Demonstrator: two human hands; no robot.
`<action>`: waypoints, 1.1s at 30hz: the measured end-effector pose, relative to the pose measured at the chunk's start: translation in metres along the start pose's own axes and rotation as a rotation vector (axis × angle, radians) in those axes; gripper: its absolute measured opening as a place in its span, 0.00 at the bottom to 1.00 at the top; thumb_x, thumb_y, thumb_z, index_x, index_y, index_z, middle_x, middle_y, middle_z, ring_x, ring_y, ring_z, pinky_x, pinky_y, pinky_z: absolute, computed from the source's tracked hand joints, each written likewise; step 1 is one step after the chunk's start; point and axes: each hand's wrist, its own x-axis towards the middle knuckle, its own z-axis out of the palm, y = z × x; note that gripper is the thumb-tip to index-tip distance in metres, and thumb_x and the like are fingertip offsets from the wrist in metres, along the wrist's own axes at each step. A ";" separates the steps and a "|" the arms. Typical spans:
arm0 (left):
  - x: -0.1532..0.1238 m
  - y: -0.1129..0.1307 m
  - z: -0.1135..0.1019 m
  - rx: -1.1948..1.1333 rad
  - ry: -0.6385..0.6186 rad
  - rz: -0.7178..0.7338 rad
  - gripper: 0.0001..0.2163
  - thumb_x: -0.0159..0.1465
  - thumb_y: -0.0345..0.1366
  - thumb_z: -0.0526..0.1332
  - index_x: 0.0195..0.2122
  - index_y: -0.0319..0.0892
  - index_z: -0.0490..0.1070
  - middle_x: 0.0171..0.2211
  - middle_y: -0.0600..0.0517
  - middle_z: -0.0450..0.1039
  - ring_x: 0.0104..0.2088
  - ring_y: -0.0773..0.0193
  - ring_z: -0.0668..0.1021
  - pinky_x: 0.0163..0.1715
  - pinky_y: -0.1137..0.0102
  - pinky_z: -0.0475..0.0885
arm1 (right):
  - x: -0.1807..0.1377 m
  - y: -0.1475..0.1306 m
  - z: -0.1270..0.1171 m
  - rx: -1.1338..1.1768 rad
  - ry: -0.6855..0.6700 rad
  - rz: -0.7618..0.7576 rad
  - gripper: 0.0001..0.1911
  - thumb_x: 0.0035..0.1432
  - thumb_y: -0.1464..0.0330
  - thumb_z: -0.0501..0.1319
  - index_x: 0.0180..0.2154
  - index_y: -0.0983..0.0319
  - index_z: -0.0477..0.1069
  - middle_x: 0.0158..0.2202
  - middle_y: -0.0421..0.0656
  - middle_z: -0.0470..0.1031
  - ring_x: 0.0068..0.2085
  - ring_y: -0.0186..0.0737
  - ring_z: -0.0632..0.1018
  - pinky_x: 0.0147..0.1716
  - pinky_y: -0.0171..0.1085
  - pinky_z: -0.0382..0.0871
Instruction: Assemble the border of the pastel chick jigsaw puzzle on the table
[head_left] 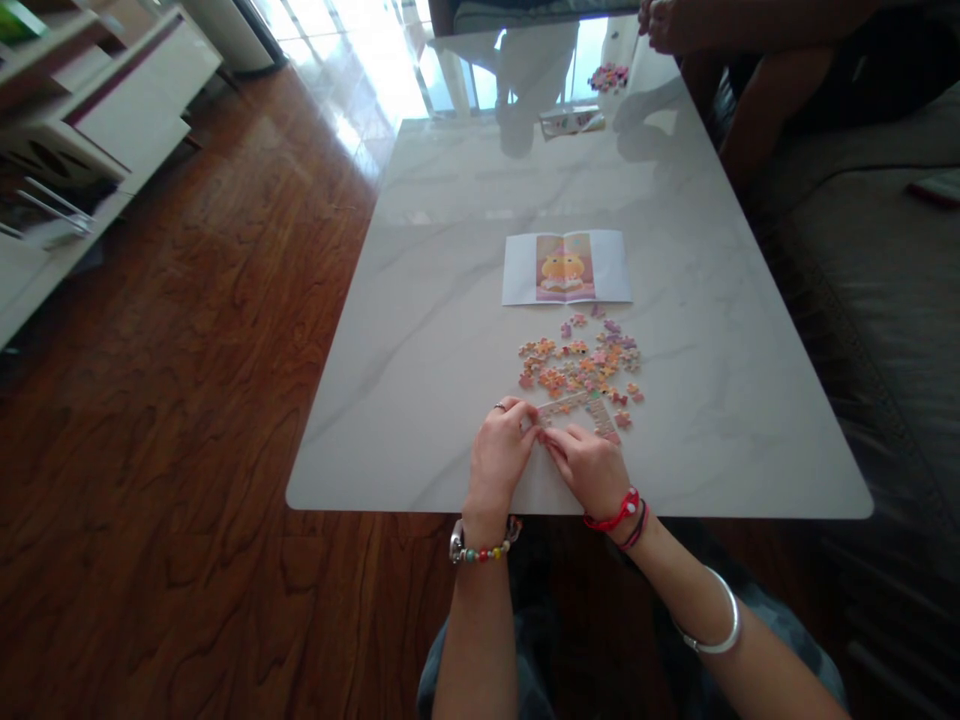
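A partly joined jigsaw border (600,412) lies flat near the front edge of the table, its top and right sides showing. My left hand (501,452) rests at its left end, fingers pinched at the corner; the fingertips cover what they touch. My right hand (589,465) meets it there, thumb and forefinger closed together on what looks like a small puzzle piece (545,436). Just beyond the border spreads a heap of loose jigsaw pieces (581,365) in orange, pink and purple. Behind the heap lies a creased reference picture (564,268) of a yellow cartoon figure.
The white marbled table (420,330) has rounded front corners. At its far end are another pile of pieces (609,77) and a small packet (572,122). Another person's hands (658,22) are at the far right, beside a dark sofa (862,250). A white cabinet (150,100) stands left.
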 end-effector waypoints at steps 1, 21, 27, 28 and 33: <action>0.000 0.000 0.000 0.002 0.002 -0.001 0.05 0.53 0.29 0.58 0.32 0.44 0.69 0.36 0.53 0.68 0.31 0.68 0.72 0.34 0.73 0.68 | -0.001 -0.001 -0.001 -0.034 -0.013 -0.018 0.16 0.60 0.66 0.46 0.39 0.58 0.71 0.28 0.43 0.72 0.26 0.32 0.72 0.23 0.32 0.55; 0.001 -0.007 0.002 -0.075 -0.014 0.017 0.09 0.52 0.26 0.57 0.33 0.45 0.70 0.37 0.54 0.68 0.31 0.69 0.71 0.35 0.73 0.68 | -0.008 0.003 -0.006 -0.084 -0.079 -0.116 0.14 0.58 0.69 0.48 0.41 0.59 0.70 0.28 0.43 0.72 0.26 0.33 0.71 0.24 0.33 0.56; 0.001 -0.007 0.002 -0.068 -0.013 0.023 0.09 0.52 0.27 0.58 0.33 0.45 0.70 0.37 0.54 0.68 0.32 0.68 0.72 0.36 0.72 0.68 | -0.003 0.009 -0.007 -0.020 -0.014 -0.064 0.13 0.58 0.68 0.49 0.39 0.60 0.70 0.31 0.43 0.73 0.29 0.33 0.72 0.27 0.32 0.59; 0.001 -0.008 0.001 -0.073 -0.015 0.030 0.09 0.52 0.27 0.58 0.33 0.45 0.70 0.37 0.53 0.68 0.33 0.68 0.72 0.36 0.72 0.68 | -0.003 0.010 -0.007 -0.016 -0.009 -0.054 0.13 0.58 0.68 0.49 0.39 0.60 0.70 0.31 0.44 0.73 0.30 0.34 0.72 0.28 0.32 0.59; 0.000 -0.008 0.001 -0.093 -0.011 0.052 0.08 0.52 0.27 0.58 0.33 0.44 0.70 0.36 0.53 0.68 0.32 0.69 0.72 0.37 0.72 0.68 | 0.001 0.019 -0.008 0.033 0.016 -0.013 0.13 0.56 0.69 0.50 0.39 0.61 0.71 0.33 0.44 0.74 0.32 0.35 0.73 0.30 0.32 0.62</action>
